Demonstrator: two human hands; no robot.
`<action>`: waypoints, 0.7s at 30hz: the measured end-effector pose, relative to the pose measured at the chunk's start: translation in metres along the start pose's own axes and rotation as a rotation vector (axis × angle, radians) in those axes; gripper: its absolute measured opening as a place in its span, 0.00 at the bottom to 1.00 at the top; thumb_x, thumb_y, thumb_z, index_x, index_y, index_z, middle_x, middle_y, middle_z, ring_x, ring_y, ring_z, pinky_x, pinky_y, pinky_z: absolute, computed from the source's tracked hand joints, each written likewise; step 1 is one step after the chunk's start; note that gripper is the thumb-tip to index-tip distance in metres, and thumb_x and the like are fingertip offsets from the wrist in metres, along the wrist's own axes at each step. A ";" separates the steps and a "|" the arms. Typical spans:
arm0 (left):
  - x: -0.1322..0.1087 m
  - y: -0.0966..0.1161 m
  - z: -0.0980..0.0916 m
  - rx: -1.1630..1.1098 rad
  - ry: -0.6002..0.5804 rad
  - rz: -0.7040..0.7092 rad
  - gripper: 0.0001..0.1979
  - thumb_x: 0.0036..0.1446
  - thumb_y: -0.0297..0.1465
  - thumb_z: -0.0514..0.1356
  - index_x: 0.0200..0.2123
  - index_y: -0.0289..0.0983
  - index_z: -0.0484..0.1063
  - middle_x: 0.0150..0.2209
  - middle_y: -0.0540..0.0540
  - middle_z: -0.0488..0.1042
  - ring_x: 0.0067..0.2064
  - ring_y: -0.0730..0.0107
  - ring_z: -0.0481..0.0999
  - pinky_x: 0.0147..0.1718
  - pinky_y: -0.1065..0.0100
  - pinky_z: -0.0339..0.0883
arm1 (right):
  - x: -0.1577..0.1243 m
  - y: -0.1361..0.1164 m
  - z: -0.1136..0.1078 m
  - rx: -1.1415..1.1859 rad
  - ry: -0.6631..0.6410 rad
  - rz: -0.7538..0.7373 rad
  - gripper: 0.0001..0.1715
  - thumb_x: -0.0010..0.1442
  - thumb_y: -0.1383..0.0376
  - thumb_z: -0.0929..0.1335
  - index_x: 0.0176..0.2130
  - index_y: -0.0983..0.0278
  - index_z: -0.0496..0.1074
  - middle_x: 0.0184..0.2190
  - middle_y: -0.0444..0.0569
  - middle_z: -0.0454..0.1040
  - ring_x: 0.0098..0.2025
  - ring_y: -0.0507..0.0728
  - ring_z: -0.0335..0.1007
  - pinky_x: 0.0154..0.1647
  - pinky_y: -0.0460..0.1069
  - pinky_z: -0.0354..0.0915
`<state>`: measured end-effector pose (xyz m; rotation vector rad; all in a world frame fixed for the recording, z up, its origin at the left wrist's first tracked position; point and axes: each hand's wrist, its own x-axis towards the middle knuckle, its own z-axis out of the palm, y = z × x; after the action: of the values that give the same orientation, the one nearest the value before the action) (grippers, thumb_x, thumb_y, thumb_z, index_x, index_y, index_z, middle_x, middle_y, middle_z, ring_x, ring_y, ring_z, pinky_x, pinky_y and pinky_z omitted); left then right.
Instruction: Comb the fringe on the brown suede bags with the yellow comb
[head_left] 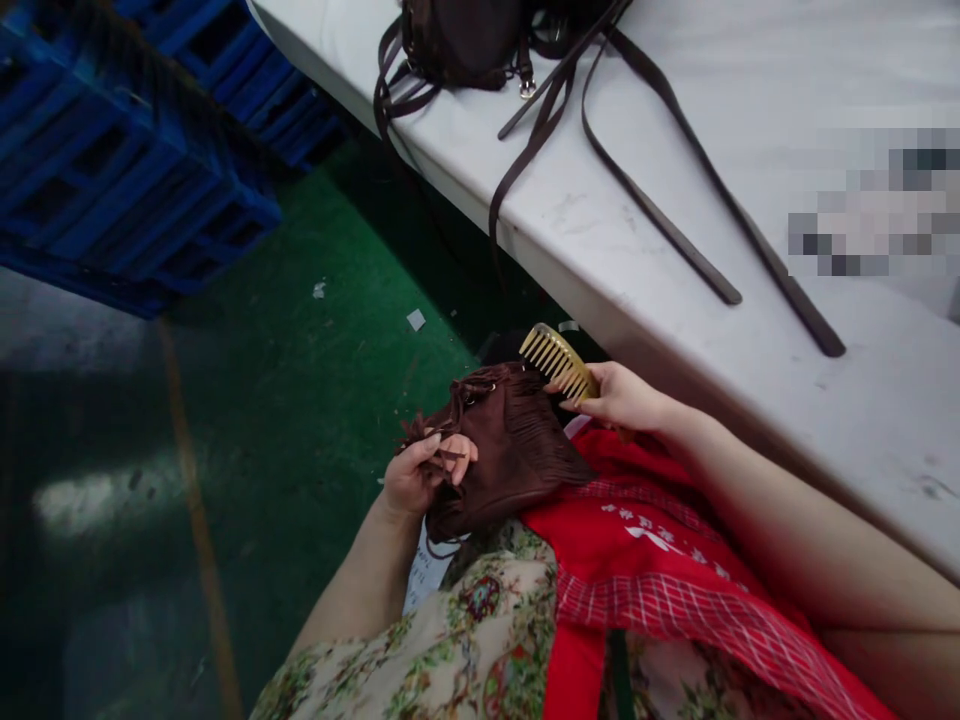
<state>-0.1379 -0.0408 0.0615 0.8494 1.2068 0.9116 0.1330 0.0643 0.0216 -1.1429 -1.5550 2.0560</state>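
Observation:
A brown fringed leather bag (495, 450) rests on my lap, over a red apron (637, 520). My left hand (427, 470) is closed around a bunch of the bag's fringe strips at its left side. In my right hand (611, 395) is a yellowish wide-toothed comb (559, 360), gripped at its lower right end. The comb's teeth point down and left, close above the fringe on the bag's right side; whether they touch it I cannot tell.
A white-covered table (600, 220) runs along the right, with dark brown bags (465, 40) and long straps (667, 220) on it, some hanging over the edge. Blue plastic pallets (135, 170) are stacked at the upper left. Paper scraps (415, 320) lie on the green floor (300, 380).

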 end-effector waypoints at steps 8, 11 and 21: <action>-0.004 -0.003 -0.010 -0.006 0.025 -0.040 0.25 0.52 0.48 0.52 0.11 0.39 0.55 0.12 0.50 0.53 0.25 0.65 0.65 0.41 0.55 0.63 | -0.007 0.012 0.014 -0.183 -0.166 -0.065 0.32 0.44 0.59 0.75 0.49 0.66 0.70 0.40 0.48 0.76 0.40 0.57 0.74 0.42 0.51 0.70; -0.004 -0.007 -0.013 -0.065 0.023 -0.024 0.24 0.53 0.45 0.52 0.11 0.38 0.59 0.12 0.50 0.54 0.23 0.67 0.64 0.42 0.55 0.63 | -0.020 0.022 0.028 -0.424 -0.110 -0.180 0.56 0.37 0.62 0.77 0.62 0.64 0.58 0.55 0.56 0.68 0.53 0.63 0.67 0.54 0.56 0.63; -0.007 -0.013 -0.049 -0.095 0.027 -0.198 0.16 0.46 0.42 0.59 0.26 0.33 0.71 0.25 0.43 0.72 0.32 0.60 0.73 0.41 0.58 0.66 | -0.025 0.025 0.034 -0.589 -0.064 -0.186 0.13 0.48 0.76 0.64 0.33 0.64 0.73 0.31 0.46 0.75 0.33 0.54 0.72 0.36 0.47 0.68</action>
<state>-0.1850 -0.0497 0.0449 0.6313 1.2374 0.8143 0.1282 0.0161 0.0115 -1.0585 -2.2911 1.5669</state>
